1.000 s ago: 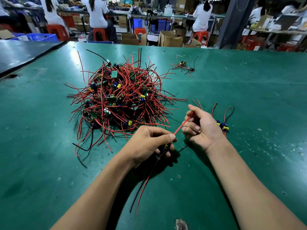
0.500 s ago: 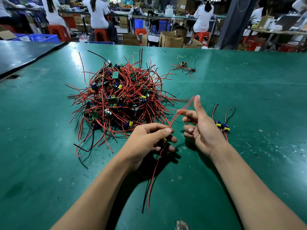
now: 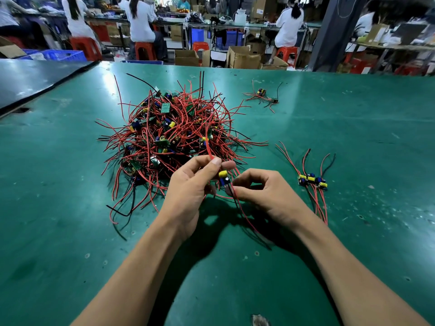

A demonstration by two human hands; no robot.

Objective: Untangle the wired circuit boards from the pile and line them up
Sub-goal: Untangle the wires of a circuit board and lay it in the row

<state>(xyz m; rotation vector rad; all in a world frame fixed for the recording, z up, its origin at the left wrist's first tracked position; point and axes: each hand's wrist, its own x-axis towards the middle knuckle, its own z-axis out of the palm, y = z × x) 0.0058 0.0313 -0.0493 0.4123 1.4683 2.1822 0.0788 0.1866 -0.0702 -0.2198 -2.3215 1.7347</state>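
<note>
Cardboard boxes [image 3: 242,57]: contents hidden.
Left hand [image 3: 190,187]: pinched red wire [image 3: 209,150] of circuit board [image 3: 223,178].
Right hand [image 3: 266,192]: pinched lower wires [image 3: 244,215].
Pile [image 3: 174,137]: well off surface [image 3: 353,142] near edge.

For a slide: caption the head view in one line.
Left hand and right hand hold one wired board near the tangled pile; separated boards lie at right.

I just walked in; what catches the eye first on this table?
A tangled pile of red-wired circuit boards sits left of centre on the green table. Just in front, the left hand and right hand pinch the wires of one circuit board between them. A few freed boards lie at the right.
</note>
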